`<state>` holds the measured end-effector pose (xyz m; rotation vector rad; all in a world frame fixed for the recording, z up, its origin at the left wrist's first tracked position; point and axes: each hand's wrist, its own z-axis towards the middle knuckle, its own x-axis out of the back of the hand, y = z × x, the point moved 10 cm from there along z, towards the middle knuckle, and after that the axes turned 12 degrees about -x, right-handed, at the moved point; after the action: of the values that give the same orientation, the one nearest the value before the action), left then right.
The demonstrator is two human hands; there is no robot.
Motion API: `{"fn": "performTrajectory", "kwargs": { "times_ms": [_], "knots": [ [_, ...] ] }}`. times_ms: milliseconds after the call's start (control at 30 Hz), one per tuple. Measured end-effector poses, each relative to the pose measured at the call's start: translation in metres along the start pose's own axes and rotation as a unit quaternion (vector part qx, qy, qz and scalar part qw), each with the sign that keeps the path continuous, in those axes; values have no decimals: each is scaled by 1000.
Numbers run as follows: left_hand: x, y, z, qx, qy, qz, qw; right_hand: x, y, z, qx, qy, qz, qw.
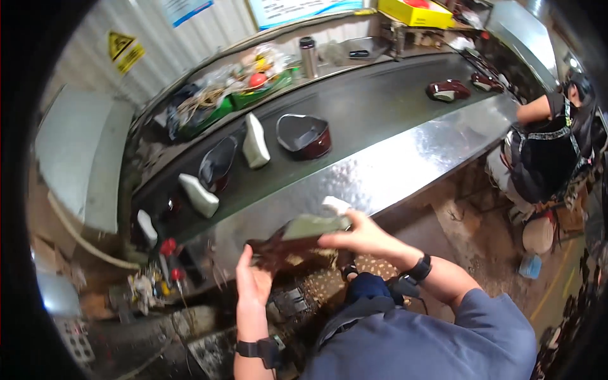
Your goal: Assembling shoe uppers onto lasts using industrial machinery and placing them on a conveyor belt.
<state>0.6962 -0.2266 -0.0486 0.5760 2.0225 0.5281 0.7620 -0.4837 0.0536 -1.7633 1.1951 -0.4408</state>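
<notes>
Between my two hands is a dark red shoe (pixel 291 244), tilted on its side and blurred by motion, with a pale greenish-grey underside facing up. My right hand (pixel 370 239) closes round its right end, thumb and fingers on opposite sides. At its left end, my left hand (pixel 254 282) holds it with the fingers partly hidden. A small white piece (pixel 336 204) shows just beyond my right fingertips; whether it touches them I cannot tell. On the belt ahead lie white shoe soles (pixel 255 142) (pixel 199 195) and dark red shoe uppers (pixel 305 138) (pixel 218 166).
A dark conveyor belt (pixel 373 95) runs behind a shiny metal ledge (pixel 380 174). More dark red shoes (pixel 448 90) lie at its far right, near a seated co-worker (pixel 548 142). Behind stand a steel flask (pixel 308 57) and green trays (pixel 263 92). Red-handled tools (pixel 168 247) are at left.
</notes>
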Motion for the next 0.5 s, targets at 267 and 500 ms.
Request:
{"fn": "performTrajectory", "kwargs": {
  "times_ms": [267,500],
  "knots": [
    [68,-3,15,-52,140,377,914,338,36,94,21,208,413,886],
    [79,11,24,-49,160,377,911,365,42,251,148,305,292,894]
  ]
}}
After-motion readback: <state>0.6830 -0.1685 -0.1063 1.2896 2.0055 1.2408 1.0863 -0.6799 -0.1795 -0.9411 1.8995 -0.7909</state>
